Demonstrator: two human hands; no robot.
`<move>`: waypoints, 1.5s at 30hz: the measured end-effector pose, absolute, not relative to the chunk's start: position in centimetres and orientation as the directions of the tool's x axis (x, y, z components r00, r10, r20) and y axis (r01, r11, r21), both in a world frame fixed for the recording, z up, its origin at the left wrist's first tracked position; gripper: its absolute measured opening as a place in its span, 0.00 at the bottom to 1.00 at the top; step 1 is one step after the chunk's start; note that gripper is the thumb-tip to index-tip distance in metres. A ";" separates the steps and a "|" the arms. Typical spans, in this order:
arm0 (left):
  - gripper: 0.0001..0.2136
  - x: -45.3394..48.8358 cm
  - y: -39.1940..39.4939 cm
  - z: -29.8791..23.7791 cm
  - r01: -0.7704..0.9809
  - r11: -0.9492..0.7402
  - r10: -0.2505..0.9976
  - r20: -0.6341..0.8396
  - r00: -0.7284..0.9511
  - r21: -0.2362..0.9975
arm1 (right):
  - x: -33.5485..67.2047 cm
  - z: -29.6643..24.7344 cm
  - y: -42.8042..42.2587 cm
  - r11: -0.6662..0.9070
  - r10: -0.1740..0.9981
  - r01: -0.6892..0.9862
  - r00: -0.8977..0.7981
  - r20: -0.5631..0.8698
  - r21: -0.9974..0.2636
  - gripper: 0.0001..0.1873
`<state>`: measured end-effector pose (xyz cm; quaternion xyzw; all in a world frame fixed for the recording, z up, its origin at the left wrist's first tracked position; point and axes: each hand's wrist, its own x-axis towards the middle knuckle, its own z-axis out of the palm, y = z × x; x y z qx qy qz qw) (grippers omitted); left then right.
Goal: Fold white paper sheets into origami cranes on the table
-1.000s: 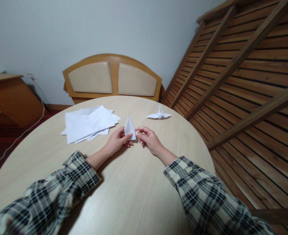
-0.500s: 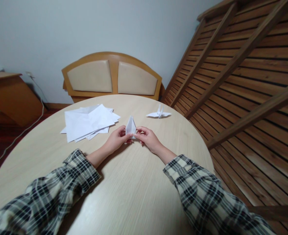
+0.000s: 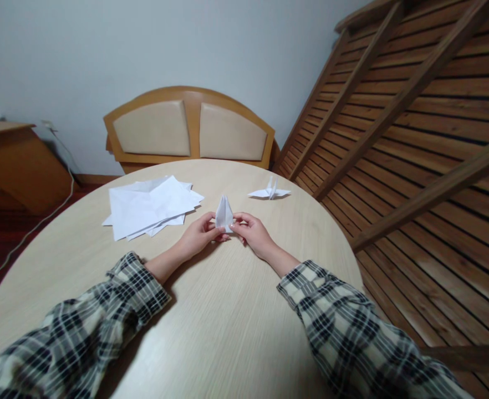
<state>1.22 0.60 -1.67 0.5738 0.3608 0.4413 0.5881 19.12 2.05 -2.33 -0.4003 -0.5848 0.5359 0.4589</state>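
Observation:
A small piece of folded white paper [image 3: 224,213], pointed at the top with a crease down its middle, stands between my two hands over the table. My left hand [image 3: 200,233] pinches its lower left side between thumb and fingers. On the lower right side, my right hand [image 3: 253,231] grips the same paper, thumb in front and fingers behind. Beyond my right hand, a white origami crane [image 3: 270,192] rests on the table with its wings spread. The paper's back is hidden from me.
A loose stack of white paper sheets [image 3: 144,208] lies left of my hands on the round wooden table [image 3: 228,321]. Behind the table stands a padded headboard [image 3: 194,130]. A slatted wooden frame [image 3: 414,138] leans at the right; a cable [image 3: 40,224] runs along the left.
The folded paper has shifted very slightly to the right and shows its front more squarely, its centre crease clearer. Both hands keep their hold; the crane and sheets stay put.

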 end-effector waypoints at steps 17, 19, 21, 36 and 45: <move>0.10 1.3 0.6 -1.2 0.029 -0.064 0.938 0.051 0.342 0.998 | 19.2 -2.0 1.8 0.119 0.952 -0.001 -0.282 0.115 -0.993 0.14; 0.10 1.3 0.6 -1.2 0.018 -0.057 0.941 0.048 0.336 0.998 | 19.2 -2.0 1.8 0.125 0.950 0.008 -0.291 0.118 -0.992 0.13; 0.10 1.4 0.6 -1.2 0.002 -0.049 0.945 0.046 0.324 0.999 | 19.2 -1.9 1.8 0.131 0.948 0.011 -0.294 0.122 -0.991 0.14; 0.14 1.4 0.6 -1.2 -0.079 0.002 0.944 0.024 0.330 0.997 | 19.1 -1.7 1.5 0.142 0.946 0.006 -0.294 0.134 -0.990 0.12; 0.11 1.3 0.7 -1.4 -0.077 -0.008 0.949 0.032 0.312 0.997 | 19.2 -2.1 1.9 0.145 0.949 0.034 -0.289 0.129 -0.989 0.09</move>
